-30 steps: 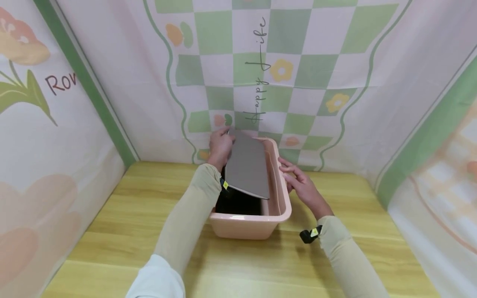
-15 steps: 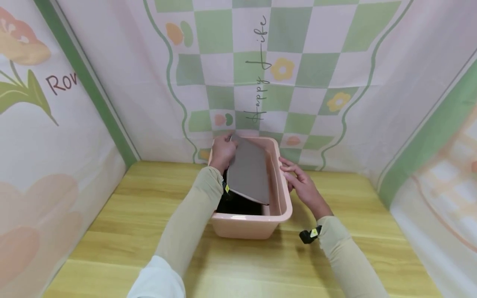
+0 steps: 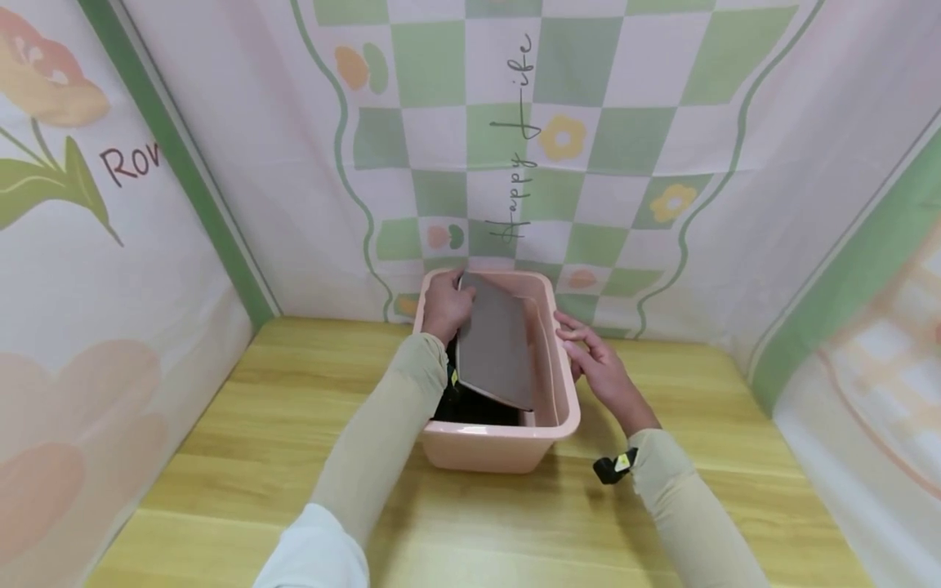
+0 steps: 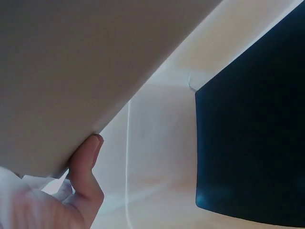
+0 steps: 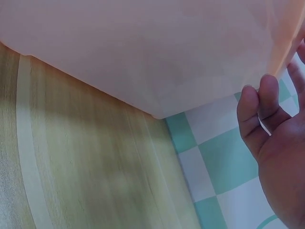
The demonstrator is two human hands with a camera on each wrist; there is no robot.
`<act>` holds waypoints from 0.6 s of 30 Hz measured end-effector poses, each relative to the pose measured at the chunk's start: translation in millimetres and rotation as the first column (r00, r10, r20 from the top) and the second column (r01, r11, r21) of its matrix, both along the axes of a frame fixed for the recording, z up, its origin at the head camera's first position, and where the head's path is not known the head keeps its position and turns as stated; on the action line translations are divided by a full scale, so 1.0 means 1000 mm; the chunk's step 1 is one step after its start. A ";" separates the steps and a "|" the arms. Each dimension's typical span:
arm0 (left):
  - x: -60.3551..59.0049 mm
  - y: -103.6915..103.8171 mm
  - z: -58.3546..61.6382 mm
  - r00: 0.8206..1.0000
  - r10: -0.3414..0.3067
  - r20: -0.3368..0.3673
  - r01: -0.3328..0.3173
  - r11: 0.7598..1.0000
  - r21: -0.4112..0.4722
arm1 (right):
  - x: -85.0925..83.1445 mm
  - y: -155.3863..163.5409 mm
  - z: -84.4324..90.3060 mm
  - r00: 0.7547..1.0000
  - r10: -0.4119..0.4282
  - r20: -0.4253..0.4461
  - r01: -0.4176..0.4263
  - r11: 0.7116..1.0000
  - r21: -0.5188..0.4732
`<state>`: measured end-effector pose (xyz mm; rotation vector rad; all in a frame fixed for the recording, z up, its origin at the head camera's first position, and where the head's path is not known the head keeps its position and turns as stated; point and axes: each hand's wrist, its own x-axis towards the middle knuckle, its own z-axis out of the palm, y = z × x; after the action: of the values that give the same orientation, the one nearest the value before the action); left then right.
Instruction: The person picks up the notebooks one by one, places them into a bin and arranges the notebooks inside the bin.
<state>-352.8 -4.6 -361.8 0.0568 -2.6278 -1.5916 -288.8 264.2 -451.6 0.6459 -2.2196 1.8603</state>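
A pink plastic basin [image 3: 485,452] stands on the wooden table, its long side pointing away from me. My left hand [image 3: 447,309] reaches over its left side and pinches the edge of a thin, flat grey rectangular slab [image 3: 496,343]. The slab lies tilted inside the basin, its left edge raised and its right edge low. In the left wrist view my thumb [image 4: 83,176] bends against the slab's edge. Below it in the basin is a flat black rectangular object [image 4: 252,133], partly hidden by the slab. My right hand [image 3: 601,366] touches the basin's right rim from outside, fingers loosely extended.
The yellowish wooden table [image 3: 294,457] spreads around the basin. Right behind it hangs a green-and-white checked cloth [image 3: 500,139]. A printed cloth panel [image 3: 81,327] stands on the left, another [image 3: 875,359] on the right.
My left hand has moved down and slightly right with the grey slab, which now sits lower in the basin. My right hand stays at the rim.
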 end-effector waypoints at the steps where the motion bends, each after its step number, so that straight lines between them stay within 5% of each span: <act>1: 0.000 -0.001 0.000 1.000 0.000 0.002 0.000 1.000 -0.007 | 0.000 0.000 0.000 1.000 0.004 -0.002 -0.004 1.000 0.001; 18: 0.005 -0.006 -0.001 1.000 0.007 0.028 -0.006 1.000 -0.023 | -0.001 -0.003 -0.002 0.999 -0.035 0.016 0.035 0.999 0.009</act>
<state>-348.2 -10.5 -363.0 0.0872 -2.6636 -1.5699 -289.9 261.0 -454.1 0.5925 -2.2359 1.8462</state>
